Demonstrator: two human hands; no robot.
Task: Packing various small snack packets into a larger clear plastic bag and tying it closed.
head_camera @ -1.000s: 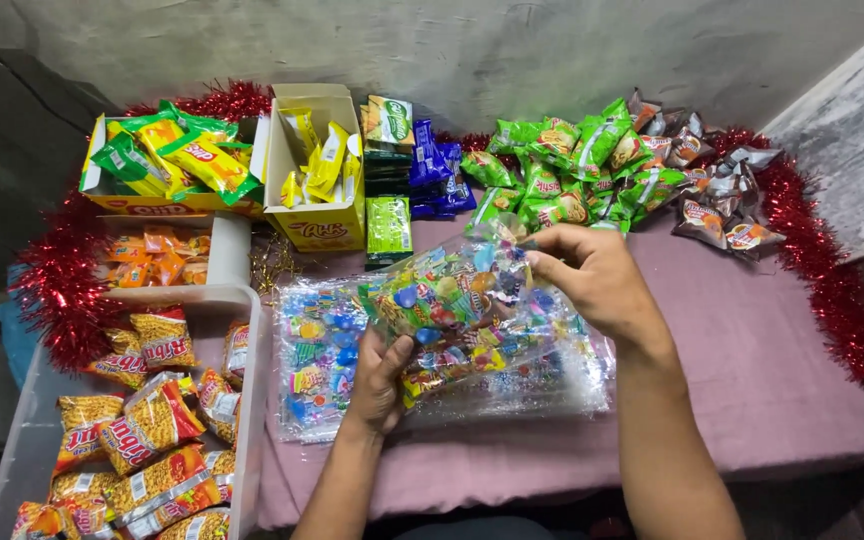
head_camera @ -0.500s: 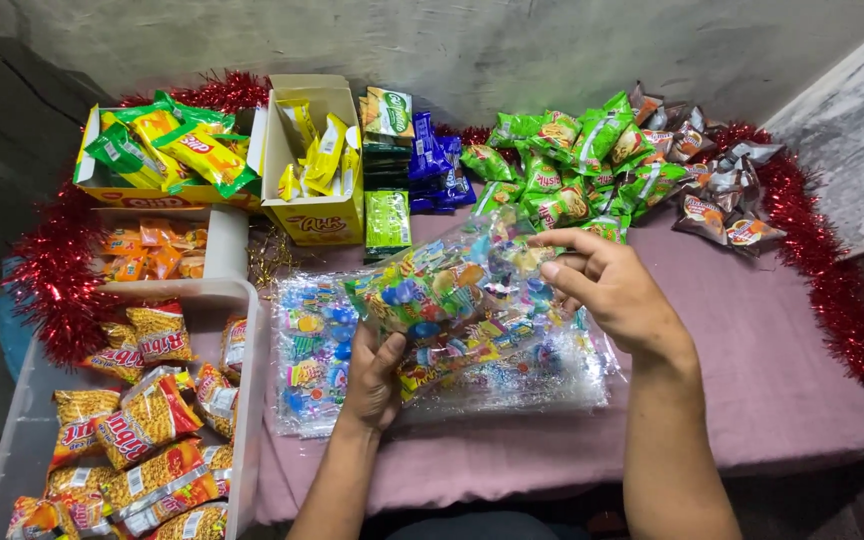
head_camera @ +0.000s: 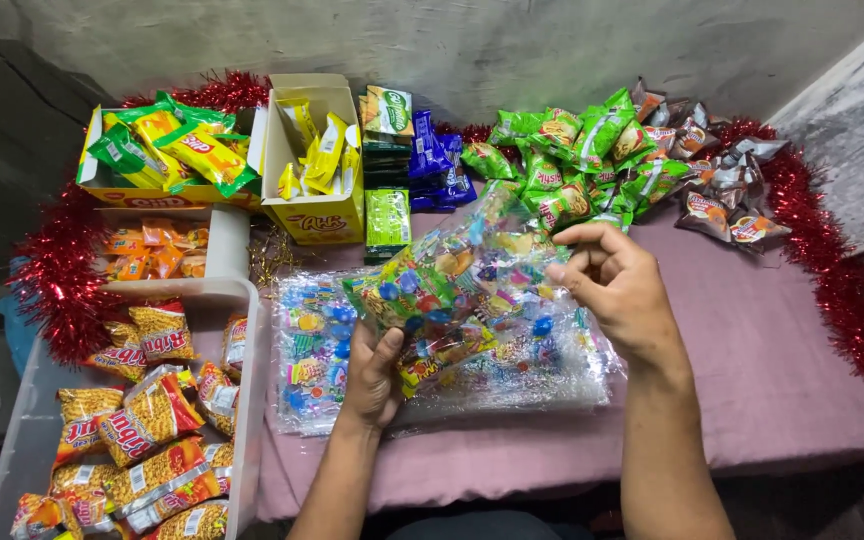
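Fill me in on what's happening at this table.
A person holds a clear packet of colourful sweets in both hands: the left hand grips its lower edge, the right hand its upper right end. It is lifted above a pile of similar clear packets lying on the pink-covered table. Snack packs surround them.

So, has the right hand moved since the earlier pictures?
Yes. The right hand, pinching the clear candy packet, has drifted slightly right and toward the person, away from the green snack packs it was closer to a second ago.
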